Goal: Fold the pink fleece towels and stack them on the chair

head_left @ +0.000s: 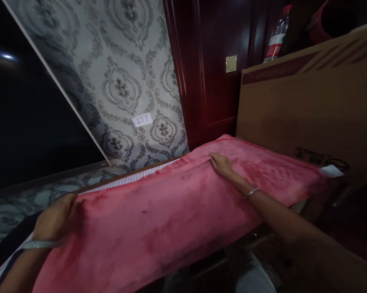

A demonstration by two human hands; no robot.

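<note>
Much of the lower part is dark: what lies below the pink cloth (171, 211) is hard to make out, and the cloth's near left part runs out at the bottom edge. The worktop beneath is nearly all covered, its brown rim (122, 179) showing along the wall beside a strip of striped fabric (134, 177). The fingertips of the left hand (56, 217) are blurred and in shadow. At the upper right, a red rounded object (317, 24) is cut off, and the black panel (33, 114) leaves at the left edge.

Two hands are set well apart, both closed on the one pink cloth: the left on its left end, the right (222, 164) pinching it near the far edge. Each wrist wears one band (a pale one on the left, a thin silvery one on the right). There is one cardboard box (305, 106), one red-capped bottle (276, 38), one square wall plate (231, 64), one paper label (142, 119) reading 277, and one white slip (332, 171) by the cloth's right end.

The cloth lies spread over the worktop, pink with darker red patches, rumpled along the far edge and smoother in the middle.
</note>
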